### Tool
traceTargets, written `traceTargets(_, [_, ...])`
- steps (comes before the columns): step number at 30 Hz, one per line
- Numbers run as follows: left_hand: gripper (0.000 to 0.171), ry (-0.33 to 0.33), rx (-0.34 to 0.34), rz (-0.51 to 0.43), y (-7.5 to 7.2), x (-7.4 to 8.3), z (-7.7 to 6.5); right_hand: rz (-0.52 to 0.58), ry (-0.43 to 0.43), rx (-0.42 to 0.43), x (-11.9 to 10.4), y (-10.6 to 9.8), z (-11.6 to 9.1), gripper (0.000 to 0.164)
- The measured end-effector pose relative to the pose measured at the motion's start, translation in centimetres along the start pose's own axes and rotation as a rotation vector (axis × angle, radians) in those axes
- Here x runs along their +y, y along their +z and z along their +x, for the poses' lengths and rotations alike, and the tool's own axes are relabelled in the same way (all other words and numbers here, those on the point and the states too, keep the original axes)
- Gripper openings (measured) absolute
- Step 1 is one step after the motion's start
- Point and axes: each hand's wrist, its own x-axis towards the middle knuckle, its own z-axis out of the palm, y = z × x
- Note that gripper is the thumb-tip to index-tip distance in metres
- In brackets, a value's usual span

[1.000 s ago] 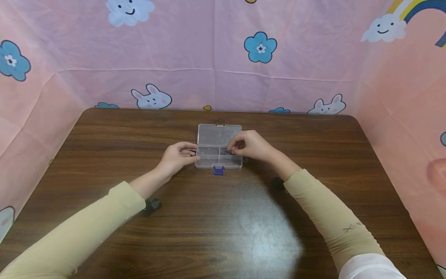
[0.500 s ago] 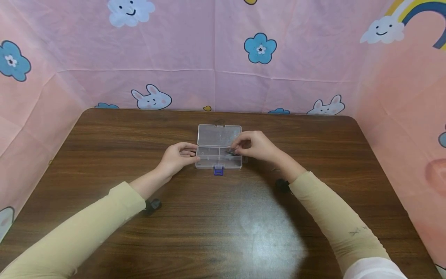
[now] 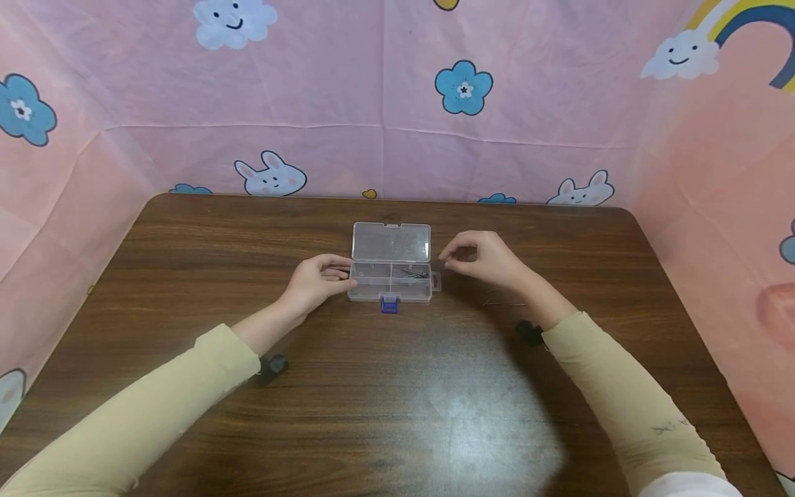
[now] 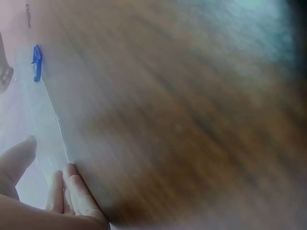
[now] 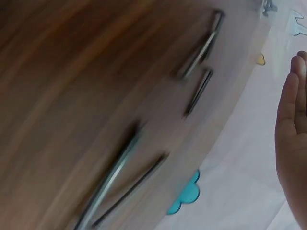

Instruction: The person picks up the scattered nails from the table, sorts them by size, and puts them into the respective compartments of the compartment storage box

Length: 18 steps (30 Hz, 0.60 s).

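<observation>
A clear plastic compartment box (image 3: 370, 288) stands with its lid (image 3: 391, 241) raised at the back and a blue latch (image 3: 389, 305) at the front. My left hand (image 3: 313, 281) grips the box's left end, thumb toward the front and fingers toward the back. Slim metal pieces (image 3: 414, 274) lie in the back right compartment. Just right of the box, my right hand (image 3: 487, 259) hovers with nothing held, its thumb and forefinger apart. Below that hand, slim metal rods (image 3: 506, 302) lie on the table; the right wrist view shows several metal rods (image 5: 112, 175), blurred.
The brown wooden table (image 3: 373, 414) reaches a pink patterned cloth (image 3: 329, 90) at the back and sides. A clear hanging tab (image 3: 437, 281) juts from the box's right end. Dark wrist cameras (image 3: 270, 368) show below both wrists.
My right hand has left the back right compartment and moved right, uncovering the metal pieces there. The left hand and the box have stayed in place.
</observation>
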Motion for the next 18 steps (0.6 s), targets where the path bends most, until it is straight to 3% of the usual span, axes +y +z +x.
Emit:
traceTargets(11, [0.051,0.001,-0.004,0.000,-0.1,0.1,0.0,0.043,0.142,0.053,1.9,-2.0,-2.8,0.013])
traceTargets(18, [0.050,0.013,-0.002,0.010,-0.1,0.0,0.0,-0.009,0.139,0.090,3.4,-3.0,-4.4,0.012])
